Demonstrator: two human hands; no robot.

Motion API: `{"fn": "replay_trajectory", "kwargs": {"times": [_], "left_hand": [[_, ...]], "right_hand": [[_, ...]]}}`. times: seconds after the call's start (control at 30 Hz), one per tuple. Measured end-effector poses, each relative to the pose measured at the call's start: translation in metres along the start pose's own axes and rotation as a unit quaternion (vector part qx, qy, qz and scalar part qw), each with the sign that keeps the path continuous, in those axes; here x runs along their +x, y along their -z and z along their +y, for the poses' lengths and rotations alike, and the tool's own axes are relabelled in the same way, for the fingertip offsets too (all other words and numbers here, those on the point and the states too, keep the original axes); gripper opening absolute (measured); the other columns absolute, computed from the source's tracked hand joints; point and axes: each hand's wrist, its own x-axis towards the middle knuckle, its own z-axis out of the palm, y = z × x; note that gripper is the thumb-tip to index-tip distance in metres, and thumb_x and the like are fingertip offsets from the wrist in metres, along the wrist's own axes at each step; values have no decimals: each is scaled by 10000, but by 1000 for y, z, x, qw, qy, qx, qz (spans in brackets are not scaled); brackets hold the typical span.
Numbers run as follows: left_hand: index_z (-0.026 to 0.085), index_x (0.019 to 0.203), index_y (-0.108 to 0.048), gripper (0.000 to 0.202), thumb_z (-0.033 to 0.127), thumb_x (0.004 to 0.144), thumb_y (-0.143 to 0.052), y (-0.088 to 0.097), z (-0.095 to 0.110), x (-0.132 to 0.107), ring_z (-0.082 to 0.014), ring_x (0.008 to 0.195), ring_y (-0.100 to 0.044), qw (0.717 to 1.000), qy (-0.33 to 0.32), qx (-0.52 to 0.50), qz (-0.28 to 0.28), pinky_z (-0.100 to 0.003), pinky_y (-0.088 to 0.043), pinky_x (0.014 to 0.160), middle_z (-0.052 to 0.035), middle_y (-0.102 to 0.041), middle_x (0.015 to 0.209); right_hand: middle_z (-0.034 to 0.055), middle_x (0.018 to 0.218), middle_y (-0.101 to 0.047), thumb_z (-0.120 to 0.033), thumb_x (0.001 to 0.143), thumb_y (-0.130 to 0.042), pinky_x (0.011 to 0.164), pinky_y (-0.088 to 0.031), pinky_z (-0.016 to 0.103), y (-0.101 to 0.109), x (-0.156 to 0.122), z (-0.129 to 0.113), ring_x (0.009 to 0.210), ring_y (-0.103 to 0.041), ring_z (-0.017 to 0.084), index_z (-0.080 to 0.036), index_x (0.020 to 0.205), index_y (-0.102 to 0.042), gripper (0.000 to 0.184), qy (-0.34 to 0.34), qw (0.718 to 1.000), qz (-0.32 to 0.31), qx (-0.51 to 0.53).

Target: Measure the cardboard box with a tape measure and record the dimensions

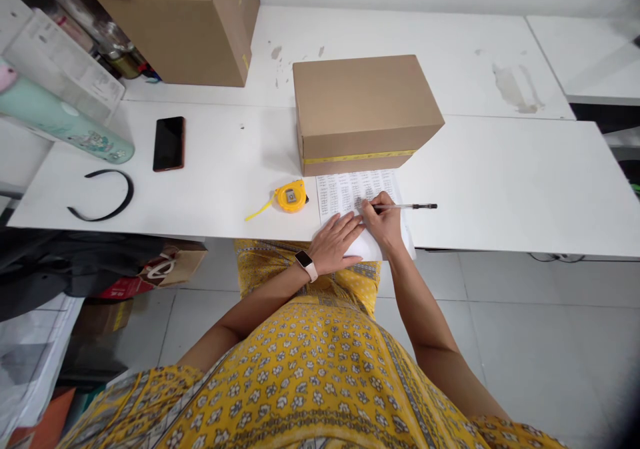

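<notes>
My right hand (384, 221) is closed round a slim pen (413, 206), its tip end down at a sheet of paper (345, 192) covered with columns of handwriting. Flat on the lower left of that sheet lies my left hand (336, 241), fingers stretched out, with a watch on the wrist. The paper hangs a little over the table's front edge. Right behind it stands a closed cardboard box (367, 102) with yellow tape along its front. To the left of the paper rests a yellow tape measure (291, 196), a short piece of its blade pulled out.
A phone (169, 143), a black headband (131, 192) and a mint-green bottle (75, 122) lie or stand on the white table (500, 189) at the left. Larger cardboard boxes (175, 35) stand at the back left. Bags (173, 265) sit below the table's left end.
</notes>
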Motion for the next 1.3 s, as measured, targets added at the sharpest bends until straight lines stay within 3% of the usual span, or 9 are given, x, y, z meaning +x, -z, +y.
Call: {"fn": "replay_trajectory", "kwargs": {"times": [1.3], "left_hand": [[85, 1550, -431, 787, 562, 957, -630, 1, 0, 0, -297, 1583, -291, 1000, 2, -10, -5, -495, -162, 1327, -157, -420, 1651]], "right_hand": [[-69, 574, -423, -299, 813, -644, 579, -332, 289, 0, 1, -1, 574, -396, 120, -245, 650, -424, 279, 1, 1000, 12, -6]]}}
